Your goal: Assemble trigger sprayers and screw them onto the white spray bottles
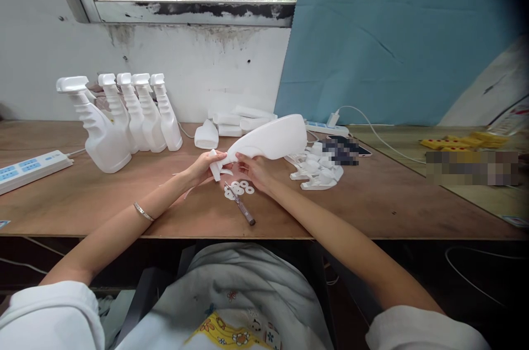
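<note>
A white spray bottle (270, 138) lies tilted in the air between my hands, its base pointing up to the right. My left hand (201, 167) is closed around the trigger head (215, 167) at the bottle's neck end. Around the bottle near its neck, my right hand (255, 171) is wrapped with the fingers partly hidden. Just below the hands, several white ring washers (237, 189) lie on the table, with a small screwdriver (245, 211) resting over them.
Several white spray bottles with trigger heads (108, 143) stand at the back left. Bottles without heads (231, 120) lie by the wall. Loose trigger heads (320, 168) are piled right of my hands, near a dark tablet (347, 147). Power strips (35, 168) sit on the table (372, 201).
</note>
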`<action>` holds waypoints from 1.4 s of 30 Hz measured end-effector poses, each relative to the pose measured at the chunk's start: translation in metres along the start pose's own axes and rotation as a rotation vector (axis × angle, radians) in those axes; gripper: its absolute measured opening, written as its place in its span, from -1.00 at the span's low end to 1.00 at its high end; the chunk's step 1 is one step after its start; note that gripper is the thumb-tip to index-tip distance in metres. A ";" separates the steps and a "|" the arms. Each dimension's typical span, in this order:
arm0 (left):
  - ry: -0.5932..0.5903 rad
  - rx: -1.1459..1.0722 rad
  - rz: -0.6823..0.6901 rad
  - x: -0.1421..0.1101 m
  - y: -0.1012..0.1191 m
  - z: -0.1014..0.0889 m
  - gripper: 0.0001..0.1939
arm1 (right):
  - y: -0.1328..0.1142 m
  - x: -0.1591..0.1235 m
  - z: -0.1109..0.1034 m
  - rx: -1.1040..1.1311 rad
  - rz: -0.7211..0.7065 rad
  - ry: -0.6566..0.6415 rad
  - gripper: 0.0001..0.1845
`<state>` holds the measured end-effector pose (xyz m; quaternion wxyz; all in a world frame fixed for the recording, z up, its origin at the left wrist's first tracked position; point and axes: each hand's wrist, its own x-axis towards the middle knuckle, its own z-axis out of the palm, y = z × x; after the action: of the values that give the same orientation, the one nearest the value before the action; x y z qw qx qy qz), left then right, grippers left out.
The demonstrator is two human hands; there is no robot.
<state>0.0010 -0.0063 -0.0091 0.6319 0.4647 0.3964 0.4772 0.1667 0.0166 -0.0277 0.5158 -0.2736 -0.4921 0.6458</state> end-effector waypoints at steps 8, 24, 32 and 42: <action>0.041 0.293 0.287 -0.010 0.002 0.010 -0.61 | -0.007 -0.004 0.003 0.010 -0.045 0.013 -0.72; 0.048 0.551 0.406 -0.008 0.000 0.008 -0.54 | -0.011 0.000 0.002 -0.027 -0.092 0.075 -0.68; 0.191 1.058 0.722 -0.010 0.002 0.003 -0.51 | -0.008 0.003 0.000 -0.035 -0.113 0.124 -0.67; 0.087 1.250 0.784 -0.017 0.015 -0.003 -0.81 | -0.013 -0.004 0.009 0.140 0.045 0.030 -0.70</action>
<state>-0.0097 -0.0209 0.0058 0.0162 0.8261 0.4236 0.3712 0.1657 0.0099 -0.0128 0.5262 -0.2574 -0.4317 0.6859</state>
